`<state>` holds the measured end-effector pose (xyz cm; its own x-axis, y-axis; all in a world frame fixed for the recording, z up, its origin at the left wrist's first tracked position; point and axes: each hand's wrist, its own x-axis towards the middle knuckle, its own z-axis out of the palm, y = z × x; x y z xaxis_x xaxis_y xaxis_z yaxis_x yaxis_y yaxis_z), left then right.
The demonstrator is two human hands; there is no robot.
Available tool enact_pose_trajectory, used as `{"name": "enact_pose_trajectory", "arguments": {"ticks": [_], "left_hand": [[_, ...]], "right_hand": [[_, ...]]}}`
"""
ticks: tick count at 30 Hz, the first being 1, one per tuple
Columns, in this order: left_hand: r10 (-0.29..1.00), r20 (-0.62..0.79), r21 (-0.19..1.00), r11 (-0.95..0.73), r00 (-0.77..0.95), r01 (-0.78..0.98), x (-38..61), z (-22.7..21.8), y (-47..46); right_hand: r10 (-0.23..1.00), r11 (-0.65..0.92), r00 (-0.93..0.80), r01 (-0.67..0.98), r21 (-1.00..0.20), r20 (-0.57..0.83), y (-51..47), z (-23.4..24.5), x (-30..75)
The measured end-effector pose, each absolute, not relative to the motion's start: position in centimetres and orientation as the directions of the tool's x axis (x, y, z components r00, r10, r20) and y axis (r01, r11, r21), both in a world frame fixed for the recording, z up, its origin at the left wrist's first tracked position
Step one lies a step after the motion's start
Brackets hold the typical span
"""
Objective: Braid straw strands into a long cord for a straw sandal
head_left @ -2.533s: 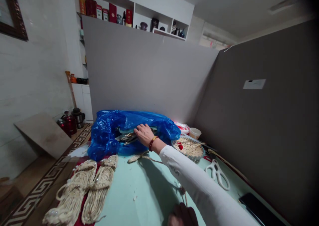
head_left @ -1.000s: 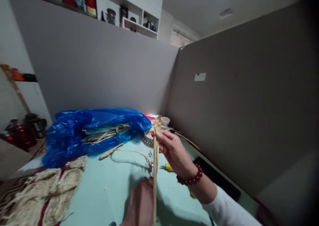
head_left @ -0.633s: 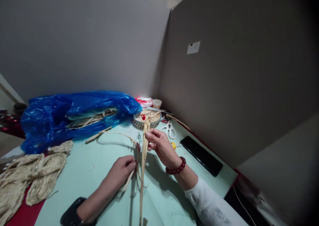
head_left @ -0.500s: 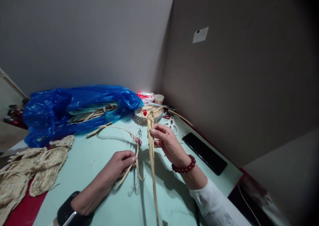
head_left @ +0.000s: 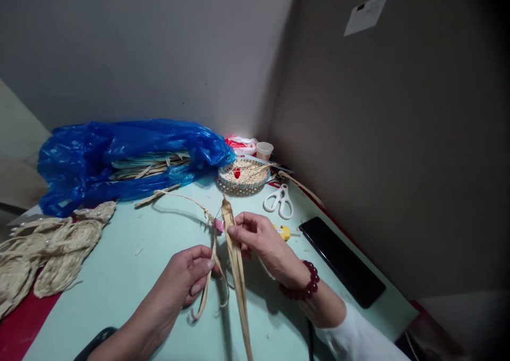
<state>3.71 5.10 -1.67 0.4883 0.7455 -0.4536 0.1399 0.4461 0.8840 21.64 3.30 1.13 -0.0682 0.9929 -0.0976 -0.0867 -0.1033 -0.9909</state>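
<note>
My right hand (head_left: 257,239) pinches a long, flat dried-husk strip (head_left: 236,265) near its darker upper end; the strip hangs down past the bottom of the view. Beside it on the left, my left hand (head_left: 195,271) is closed on a thinner twisted husk cord (head_left: 215,241), whose loose ends curl below the fingers. A small pink clip (head_left: 219,225) sits on the cord just above that hand. From the clip the thin cord runs up and left toward a flat piece of husk (head_left: 157,196) lying by the blue bag.
A blue plastic bag (head_left: 87,159) of husk strips lies at the back left. Woven husk pieces (head_left: 67,249) rest at left. A round basket (head_left: 243,186), paper cup (head_left: 264,149), white-handled scissors (head_left: 280,199), yellow tool (head_left: 283,232) and black phone (head_left: 342,260) stand toward the right.
The view has shifted. My right hand has lowered the husk strip, bringing its upper end down from in front of the basket to near the clip. My left hand keeps hold of the cord.
</note>
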Motion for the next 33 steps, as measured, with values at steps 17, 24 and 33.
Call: {"name": "enact_pose_trajectory", "arguments": {"ticks": [17, 24, 33], "left_hand": [[0.863, -0.237, 0.957, 0.287, 0.446, -0.048, 4.9, -0.9, 3.9], [0.846, -0.319, 0.926, 0.374, 0.428, -0.05, 4.7, -1.0, 3.6], [0.877, -0.3, 0.937, 0.345, 0.377, -0.058, 4.7, -1.1, 3.5]], "right_hand": [[0.994, 0.001, -0.102, 0.333, -0.943, -0.035, 2.0, 0.8, 20.3], [0.972, -0.071, -0.209, 0.178, -0.981, -0.108, 2.3, 0.5, 21.2], [0.974, -0.086, -0.204, 0.069, -0.994, -0.098, 2.7, 0.5, 21.3]]}}
